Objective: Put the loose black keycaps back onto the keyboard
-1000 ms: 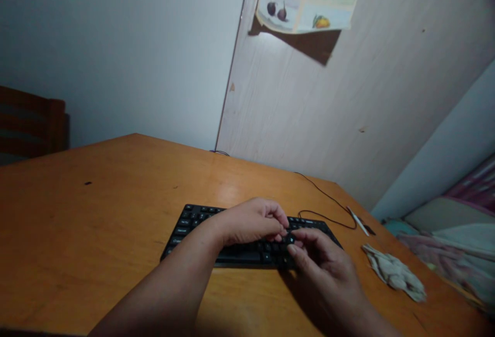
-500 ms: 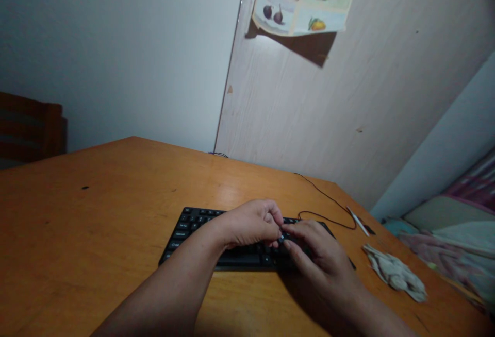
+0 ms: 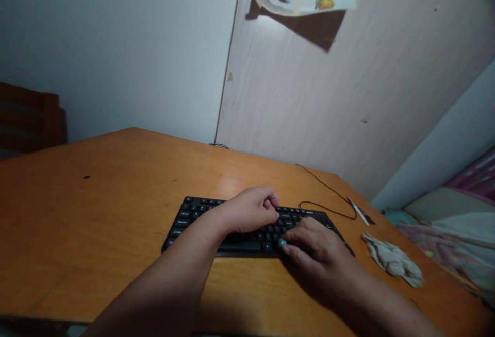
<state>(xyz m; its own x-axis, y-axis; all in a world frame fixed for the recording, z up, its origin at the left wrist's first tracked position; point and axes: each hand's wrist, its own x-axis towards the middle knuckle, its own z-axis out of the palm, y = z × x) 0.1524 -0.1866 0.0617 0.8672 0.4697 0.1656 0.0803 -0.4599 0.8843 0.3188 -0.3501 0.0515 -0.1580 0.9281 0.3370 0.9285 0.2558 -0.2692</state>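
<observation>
A black keyboard [image 3: 240, 247] lies on the wooden table in front of me. Over its middle, my left hand [image 3: 253, 211] is bent at the wrist with the fingers curled in; what they hold, if anything, is hidden from view. My right hand [image 3: 315, 244] is at the keyboard's right part, thumb and forefinger closed about a small black keycap [image 3: 282, 242] with a pale mark. The keycap is close above the keys or touching them; I cannot tell which. A short gap separates the two hands.
A crumpled pale cloth [image 3: 392, 258] lies right of the keyboard. Behind it are a white pen-like stick [image 3: 359, 211] and a thin black cable [image 3: 328, 208]. A small dark piece [image 3: 86, 177] is on the table's left. A wooden chair [image 3: 29, 118] stands beyond.
The right hand came left to the left hand's fingertips, then drew apart and lowered toward the keys with the keycap. The left hand stays over the keyboard. The view has tilted down slightly.
</observation>
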